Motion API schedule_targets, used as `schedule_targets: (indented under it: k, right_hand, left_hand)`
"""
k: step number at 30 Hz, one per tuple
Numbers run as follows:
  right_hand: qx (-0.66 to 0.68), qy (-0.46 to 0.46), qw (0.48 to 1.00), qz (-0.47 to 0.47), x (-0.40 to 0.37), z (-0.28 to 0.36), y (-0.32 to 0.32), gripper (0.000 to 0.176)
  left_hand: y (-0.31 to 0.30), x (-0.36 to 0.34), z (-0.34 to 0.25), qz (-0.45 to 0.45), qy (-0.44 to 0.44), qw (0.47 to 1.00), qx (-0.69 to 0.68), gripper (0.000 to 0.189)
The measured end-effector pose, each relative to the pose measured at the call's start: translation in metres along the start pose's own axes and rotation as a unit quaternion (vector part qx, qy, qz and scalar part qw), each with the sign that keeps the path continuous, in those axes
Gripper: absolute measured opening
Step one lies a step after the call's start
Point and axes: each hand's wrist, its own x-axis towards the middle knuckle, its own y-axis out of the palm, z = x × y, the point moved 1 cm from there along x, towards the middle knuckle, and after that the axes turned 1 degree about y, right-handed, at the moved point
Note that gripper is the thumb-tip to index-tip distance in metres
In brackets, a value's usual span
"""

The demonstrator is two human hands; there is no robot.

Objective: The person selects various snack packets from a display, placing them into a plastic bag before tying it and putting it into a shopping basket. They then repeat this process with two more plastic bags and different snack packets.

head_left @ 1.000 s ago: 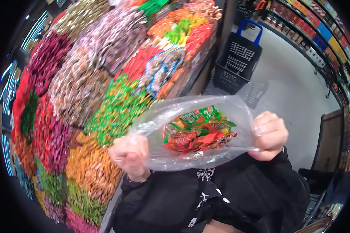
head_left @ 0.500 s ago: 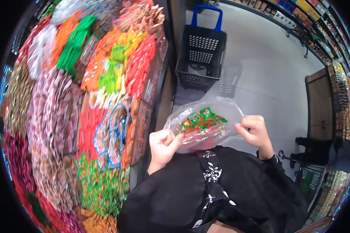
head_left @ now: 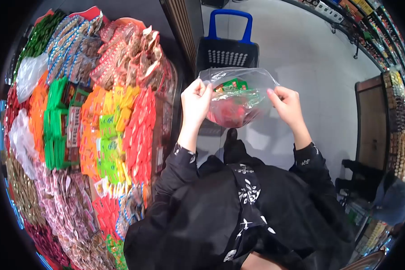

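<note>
While the clear bag (head_left: 249, 95) of packets (head_left: 231, 85) is held open in front of the basket (head_left: 227, 58), rim pinched by left hand (head_left: 195, 102) and right hand (head_left: 288, 105), an even grip's probably needed for any next move tbh

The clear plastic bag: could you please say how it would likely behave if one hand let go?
The clear plastic bag would probably sag and fold, as its film looks thin and creased. Its mouth might droop on the released side, since both hands hold the rim. The small packets inside could slide, being loose.
</note>
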Motion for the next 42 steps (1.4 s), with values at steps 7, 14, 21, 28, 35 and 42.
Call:
schedule_targets:
  k: [7,14,21,28,35,42]
  right_hand:
    - [-0.183,0.027,0.978,0.095,0.139,-0.091,0.057,0.027]
    - [-0.226,0.063,0.962,0.139,0.231,-0.226,0.154,0.025]
    - [-0.206,0.106,0.965,0.122,0.27,-0.367,0.25,0.022]
    - [-0.279,0.01,0.928,0.248,0.177,-0.482,0.331,0.022]
    - [-0.237,0.076,0.918,0.307,0.145,-0.488,0.35,0.019]
    - [-0.235,0.198,0.878,0.367,0.148,-0.472,0.341,0.024]
  left_hand:
    - [0.054,0.127,0.109,0.041,0.01,0.977,0.207,0.029]
    - [0.103,0.203,0.268,0.12,-0.015,0.95,0.289,0.026]
    - [0.13,0.218,0.421,0.124,-0.034,0.935,0.331,0.01]
    - [0.129,0.141,0.564,0.223,-0.118,0.878,0.406,0.012]
    - [0.105,0.106,0.566,0.357,-0.156,0.763,0.515,0.02]
    - [0.096,0.116,0.539,0.404,-0.204,0.706,0.544,0.022]
